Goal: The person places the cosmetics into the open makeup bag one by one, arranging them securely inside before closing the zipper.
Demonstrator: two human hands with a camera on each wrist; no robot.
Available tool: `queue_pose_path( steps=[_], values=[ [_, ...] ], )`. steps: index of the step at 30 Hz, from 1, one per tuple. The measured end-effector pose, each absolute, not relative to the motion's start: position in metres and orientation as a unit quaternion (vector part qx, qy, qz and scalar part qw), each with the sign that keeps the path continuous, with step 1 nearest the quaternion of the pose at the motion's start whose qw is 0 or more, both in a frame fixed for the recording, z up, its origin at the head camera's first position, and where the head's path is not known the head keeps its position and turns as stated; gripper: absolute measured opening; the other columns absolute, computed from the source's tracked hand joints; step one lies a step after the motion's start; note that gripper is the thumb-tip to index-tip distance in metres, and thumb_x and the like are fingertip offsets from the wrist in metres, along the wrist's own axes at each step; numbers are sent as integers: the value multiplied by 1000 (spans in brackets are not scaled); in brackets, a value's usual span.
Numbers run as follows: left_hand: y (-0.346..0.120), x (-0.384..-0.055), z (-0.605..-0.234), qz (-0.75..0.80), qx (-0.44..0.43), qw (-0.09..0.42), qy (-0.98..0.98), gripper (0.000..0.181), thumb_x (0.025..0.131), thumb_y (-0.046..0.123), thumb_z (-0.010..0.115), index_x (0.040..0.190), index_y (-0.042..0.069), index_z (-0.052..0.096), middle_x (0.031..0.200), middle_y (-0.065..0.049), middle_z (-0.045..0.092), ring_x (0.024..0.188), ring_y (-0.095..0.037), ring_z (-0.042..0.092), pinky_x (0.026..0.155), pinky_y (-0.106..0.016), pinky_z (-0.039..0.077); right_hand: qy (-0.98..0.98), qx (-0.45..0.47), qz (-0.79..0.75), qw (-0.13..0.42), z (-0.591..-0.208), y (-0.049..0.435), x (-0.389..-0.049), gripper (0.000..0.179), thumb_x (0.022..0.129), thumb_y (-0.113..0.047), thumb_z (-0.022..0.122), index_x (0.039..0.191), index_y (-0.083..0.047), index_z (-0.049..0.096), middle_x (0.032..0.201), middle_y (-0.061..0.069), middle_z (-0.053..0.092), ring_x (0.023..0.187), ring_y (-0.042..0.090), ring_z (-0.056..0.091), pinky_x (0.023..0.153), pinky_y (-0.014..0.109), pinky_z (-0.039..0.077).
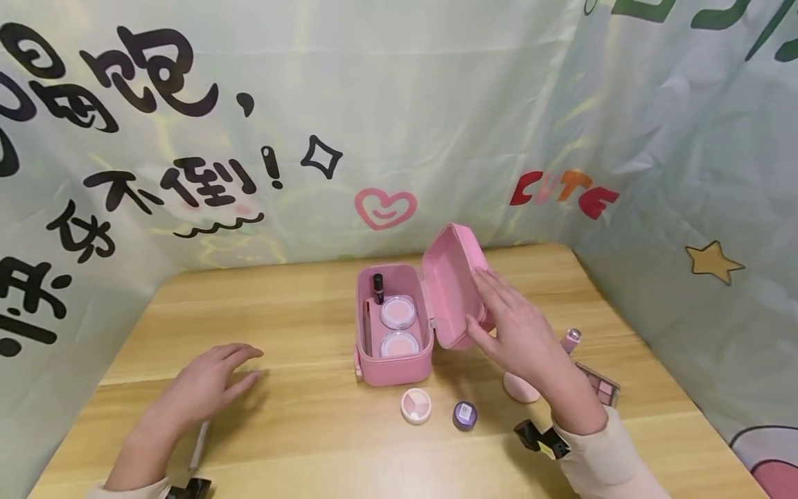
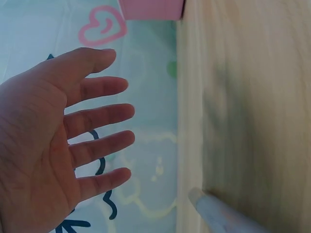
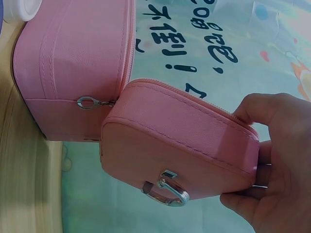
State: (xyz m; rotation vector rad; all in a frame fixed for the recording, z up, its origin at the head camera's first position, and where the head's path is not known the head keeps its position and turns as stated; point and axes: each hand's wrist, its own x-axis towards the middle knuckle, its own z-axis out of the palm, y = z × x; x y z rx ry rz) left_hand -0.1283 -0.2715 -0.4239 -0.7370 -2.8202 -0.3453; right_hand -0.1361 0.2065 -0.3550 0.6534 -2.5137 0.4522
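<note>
A pink cosmetic case (image 1: 397,374) stands on the table with its lid (image 1: 450,284) raised to the right. My right hand (image 1: 520,333) grips the lid's free edge; in the right wrist view the thumb lies at the zipper rim. The case holds two clear-rimmed round compacts, one farther back (image 1: 397,312) and one nearer (image 1: 400,344). Beside them are a black tube (image 1: 378,288) and a slim dark stick (image 1: 366,329). My left hand (image 1: 208,381) hovers over the table at left, holding nothing, fingers spread in the left wrist view. Near it lies a pale slender stick (image 1: 199,447).
In front of the case lie a small tricolour pan (image 1: 415,406) and a purple-lidded jar (image 1: 464,416). Partly behind the right arm are a pink round item (image 1: 521,388), a pinkish tube (image 1: 570,339) and a palette (image 1: 600,384). A printed cloth (image 1: 474,125) hangs behind the table.
</note>
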Motion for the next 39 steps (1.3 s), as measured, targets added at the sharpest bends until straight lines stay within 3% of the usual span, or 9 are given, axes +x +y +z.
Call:
queue_pose_path(
  steps=[15, 21, 30, 39],
  values=[
    [-293, -106, -437, -139, -210, 95, -963, 33, 88, 29, 74, 116, 13, 68, 115, -8, 67, 105, -34, 63, 85, -55, 53, -916, 248, 157, 273, -359, 208, -129, 65, 84, -24, 67, 141, 2, 49, 141, 20, 51, 130, 38, 48, 91, 58, 50],
    [-302, -100, -446, -122, -243, 144, -951, 29, 82, 22, 80, 108, 14, 71, 108, -3, 69, 95, -28, 66, 80, -49, 56, -916, 247, 151, 279, -358, 206, -132, 63, 84, -22, 68, 139, 3, 51, 139, 21, 53, 128, 39, 49, 89, 59, 51],
    [-324, -93, -458, -83, -288, 156, -941, 36, 71, 2, 84, 102, 17, 72, 103, 0, 68, 90, -22, 67, 73, -41, 58, -915, 244, 149, 283, -357, 204, -134, 63, 84, -20, 68, 139, 4, 50, 138, 22, 53, 127, 39, 50, 90, 59, 50],
    [-333, -96, -464, -76, -307, 153, -936, 41, 63, 4, 88, 98, 20, 72, 106, -4, 67, 89, -23, 67, 69, -38, 59, -910, 243, 157, 298, -356, 203, -136, 62, 84, -19, 67, 140, 2, 51, 138, 20, 54, 126, 39, 51, 87, 59, 51]
  ],
)
